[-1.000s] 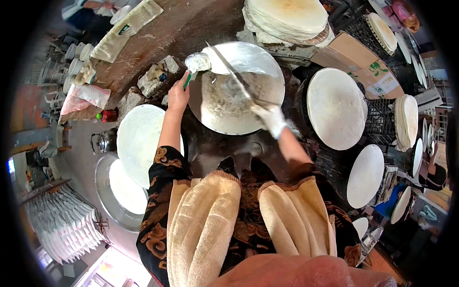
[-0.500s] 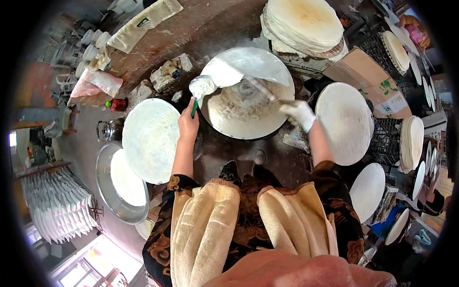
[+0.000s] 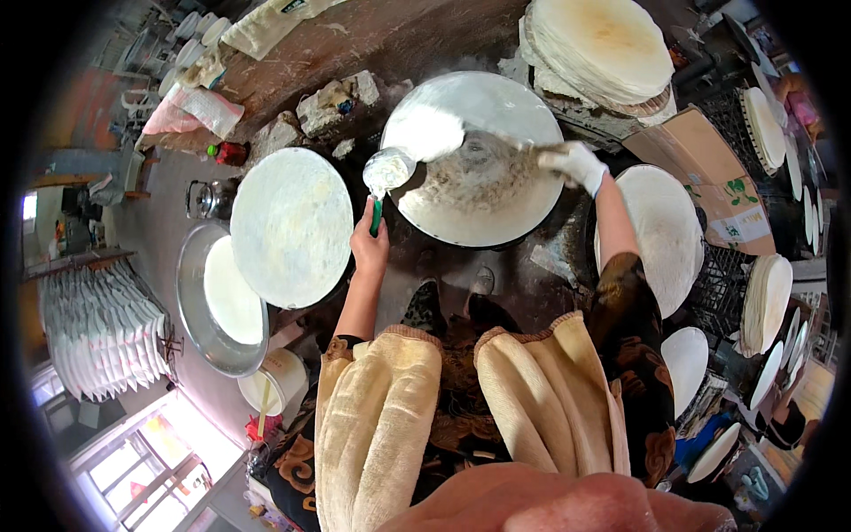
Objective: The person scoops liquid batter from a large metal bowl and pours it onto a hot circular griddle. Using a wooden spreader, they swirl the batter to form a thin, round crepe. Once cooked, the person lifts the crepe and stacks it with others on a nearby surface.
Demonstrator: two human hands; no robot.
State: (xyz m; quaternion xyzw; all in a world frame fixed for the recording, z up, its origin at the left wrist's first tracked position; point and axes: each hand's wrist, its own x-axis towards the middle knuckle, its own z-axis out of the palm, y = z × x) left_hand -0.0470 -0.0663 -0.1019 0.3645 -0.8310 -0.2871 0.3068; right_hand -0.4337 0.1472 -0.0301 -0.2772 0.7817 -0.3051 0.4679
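Observation:
A large round griddle (image 3: 474, 226) lies in front of me, its middle darkened. White batter (image 3: 427, 133) covers part of its left and far area, thickest at the left. My left hand (image 3: 370, 246) is wrapped round the green handle of a ladle (image 3: 388, 168). The batter-coated bowl of the ladle is over the griddle's left rim. My right hand (image 3: 581, 167), in a white glove, is closed on a thin spreading tool (image 3: 514, 140) at the griddle's right side. Motion blurs that tool, so its far end is unclear.
Left of the griddle are a pale round disc (image 3: 291, 226), a metal basin (image 3: 188, 306) of white liquid and a bucket (image 3: 285, 377). On the right are another round disc (image 3: 660, 235), a stack of flat rounds (image 3: 603, 44) and a cardboard box (image 3: 700, 168). Rubble (image 3: 341, 105) borders the griddle.
The whole view has shifted. Relative to the griddle, my right hand with the spreading tool has moved farther from me, and the ladle has come slightly nearer.

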